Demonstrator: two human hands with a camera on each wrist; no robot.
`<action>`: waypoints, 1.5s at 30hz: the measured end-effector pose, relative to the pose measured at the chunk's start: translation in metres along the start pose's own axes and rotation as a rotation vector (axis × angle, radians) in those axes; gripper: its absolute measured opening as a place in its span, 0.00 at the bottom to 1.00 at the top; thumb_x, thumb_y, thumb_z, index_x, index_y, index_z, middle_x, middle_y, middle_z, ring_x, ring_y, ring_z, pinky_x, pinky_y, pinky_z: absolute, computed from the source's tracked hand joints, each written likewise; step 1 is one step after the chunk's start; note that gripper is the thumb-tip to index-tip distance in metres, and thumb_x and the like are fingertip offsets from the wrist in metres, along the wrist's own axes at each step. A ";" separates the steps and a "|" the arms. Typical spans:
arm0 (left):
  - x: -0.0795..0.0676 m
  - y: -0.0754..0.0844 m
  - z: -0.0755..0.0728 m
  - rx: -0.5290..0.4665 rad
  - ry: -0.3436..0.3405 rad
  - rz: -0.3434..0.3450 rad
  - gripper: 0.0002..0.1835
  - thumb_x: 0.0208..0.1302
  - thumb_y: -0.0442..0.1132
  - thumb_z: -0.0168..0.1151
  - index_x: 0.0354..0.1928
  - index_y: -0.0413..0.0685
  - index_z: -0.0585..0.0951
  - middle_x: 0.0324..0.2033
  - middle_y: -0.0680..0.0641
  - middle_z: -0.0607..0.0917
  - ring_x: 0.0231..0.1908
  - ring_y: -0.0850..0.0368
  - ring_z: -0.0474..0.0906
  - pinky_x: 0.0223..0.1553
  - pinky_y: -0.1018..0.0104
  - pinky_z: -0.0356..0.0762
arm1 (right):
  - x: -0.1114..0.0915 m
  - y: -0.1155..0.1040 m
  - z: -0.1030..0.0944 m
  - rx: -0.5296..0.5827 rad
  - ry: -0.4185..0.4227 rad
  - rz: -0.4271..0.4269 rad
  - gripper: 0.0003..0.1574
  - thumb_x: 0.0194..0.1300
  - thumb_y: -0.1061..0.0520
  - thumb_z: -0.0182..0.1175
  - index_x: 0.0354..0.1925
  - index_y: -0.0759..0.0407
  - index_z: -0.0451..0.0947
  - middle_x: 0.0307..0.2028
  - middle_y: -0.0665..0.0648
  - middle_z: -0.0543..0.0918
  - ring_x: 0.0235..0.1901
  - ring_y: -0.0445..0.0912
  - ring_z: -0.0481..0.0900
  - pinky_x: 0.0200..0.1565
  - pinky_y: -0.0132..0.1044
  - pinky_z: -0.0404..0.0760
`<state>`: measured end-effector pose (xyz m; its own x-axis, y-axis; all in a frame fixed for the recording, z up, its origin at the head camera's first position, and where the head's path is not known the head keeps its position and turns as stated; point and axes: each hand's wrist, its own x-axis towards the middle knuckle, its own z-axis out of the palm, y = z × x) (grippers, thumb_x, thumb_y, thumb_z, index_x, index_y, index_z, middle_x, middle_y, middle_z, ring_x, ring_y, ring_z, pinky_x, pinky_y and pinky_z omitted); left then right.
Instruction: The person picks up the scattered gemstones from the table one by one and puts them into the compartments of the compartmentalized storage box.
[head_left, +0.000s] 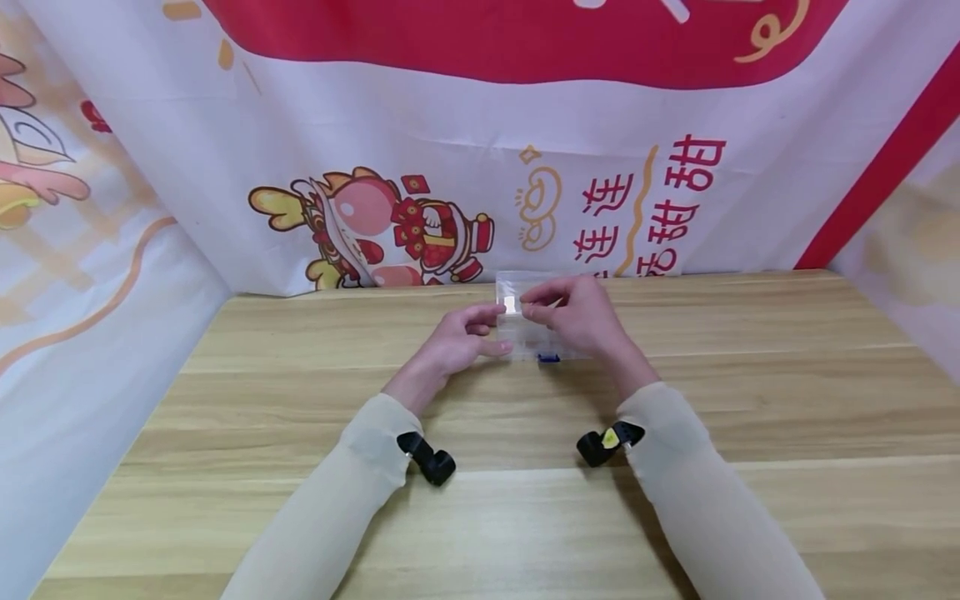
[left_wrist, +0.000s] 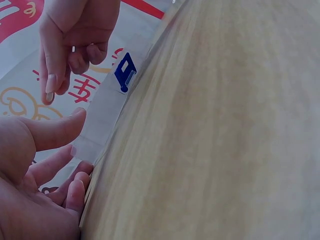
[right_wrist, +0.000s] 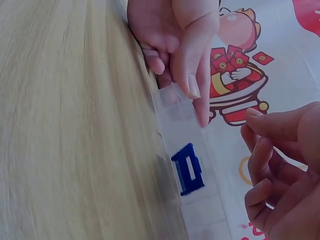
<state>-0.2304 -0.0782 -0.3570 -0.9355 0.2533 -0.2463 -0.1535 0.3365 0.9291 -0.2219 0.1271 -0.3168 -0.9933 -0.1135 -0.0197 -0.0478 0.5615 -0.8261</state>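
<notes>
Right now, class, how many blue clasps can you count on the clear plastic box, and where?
1: a blue clasp on the near side of the clear plastic box. More could be hidden on its far side or behind the right hand.

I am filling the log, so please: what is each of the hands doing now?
Left hand: open, touching the clear box.
Right hand: closed, nothing visibly held.
</notes>
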 end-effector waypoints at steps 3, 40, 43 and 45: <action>0.000 0.000 0.000 0.002 0.001 0.004 0.35 0.65 0.36 0.76 0.74 0.59 0.77 0.67 0.50 0.78 0.66 0.50 0.71 0.75 0.51 0.67 | 0.001 0.000 0.004 0.000 0.009 -0.007 0.12 0.72 0.55 0.70 0.52 0.54 0.90 0.47 0.56 0.89 0.45 0.51 0.79 0.45 0.41 0.77; -0.001 -0.001 0.000 -0.019 0.001 -0.014 0.33 0.66 0.37 0.76 0.72 0.61 0.78 0.67 0.50 0.79 0.66 0.50 0.70 0.74 0.51 0.67 | 0.006 0.007 0.025 -0.086 0.002 0.046 0.11 0.74 0.56 0.67 0.52 0.55 0.89 0.45 0.56 0.88 0.44 0.50 0.79 0.44 0.39 0.79; -0.001 -0.001 -0.001 -0.025 0.003 -0.016 0.34 0.65 0.36 0.76 0.72 0.60 0.78 0.67 0.50 0.79 0.67 0.50 0.70 0.74 0.51 0.67 | 0.006 0.005 0.026 -0.097 0.002 0.045 0.11 0.74 0.56 0.67 0.51 0.54 0.89 0.44 0.56 0.88 0.43 0.50 0.79 0.44 0.39 0.79; 0.000 -0.001 -0.002 -0.024 0.004 -0.017 0.34 0.64 0.36 0.76 0.72 0.60 0.78 0.67 0.50 0.79 0.67 0.50 0.71 0.74 0.52 0.68 | 0.006 0.004 0.028 -0.106 0.003 0.044 0.11 0.74 0.56 0.67 0.51 0.54 0.89 0.44 0.56 0.88 0.43 0.50 0.79 0.43 0.39 0.79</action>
<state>-0.2304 -0.0801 -0.3572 -0.9340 0.2440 -0.2610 -0.1770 0.3186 0.9312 -0.2251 0.1064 -0.3362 -0.9950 -0.0848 -0.0529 -0.0150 0.6495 -0.7602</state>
